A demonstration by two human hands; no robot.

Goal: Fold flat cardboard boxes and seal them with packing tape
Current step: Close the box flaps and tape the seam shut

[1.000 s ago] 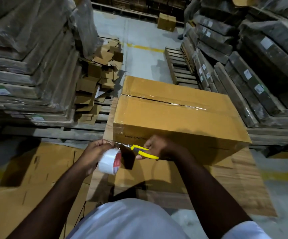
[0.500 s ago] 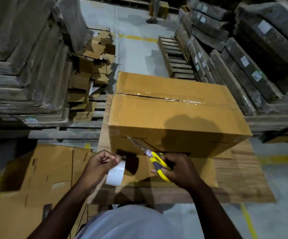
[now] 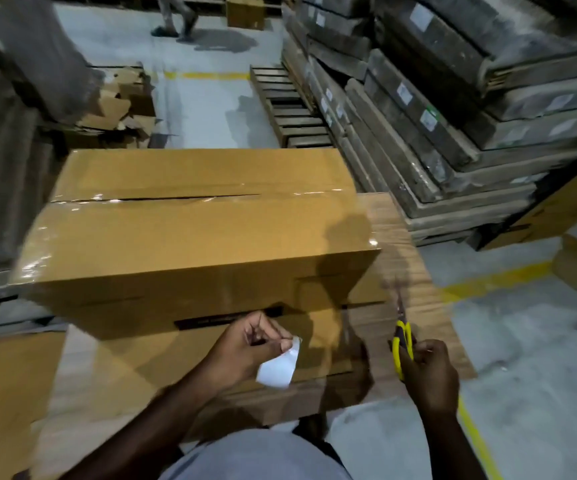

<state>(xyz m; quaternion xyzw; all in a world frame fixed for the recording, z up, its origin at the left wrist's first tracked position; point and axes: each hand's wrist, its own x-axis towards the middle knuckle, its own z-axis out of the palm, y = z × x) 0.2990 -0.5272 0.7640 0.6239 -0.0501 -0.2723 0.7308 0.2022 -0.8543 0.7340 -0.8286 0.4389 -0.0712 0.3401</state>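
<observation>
While loose cardboard scraps point(image 3: 121, 112) pile up at far left, the taped cardboard box point(image 3: 197, 233) sits closed on a flat cardboard sheet point(image 3: 408, 271), clear tape along its top seam. Before its near face, the left hand point(image 3: 245, 348) curls round a white tape roll point(image 3: 278, 365), pinching its end. Further right, the right hand point(image 3: 430, 372) grips yellow-handled scissors point(image 3: 401, 341), blades pointing away.

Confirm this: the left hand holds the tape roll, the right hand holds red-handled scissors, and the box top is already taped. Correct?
Not quite. The head view shows the scissors in the right hand have yellow handles. The left hand holds the tape roll, and the box top is taped.
</observation>
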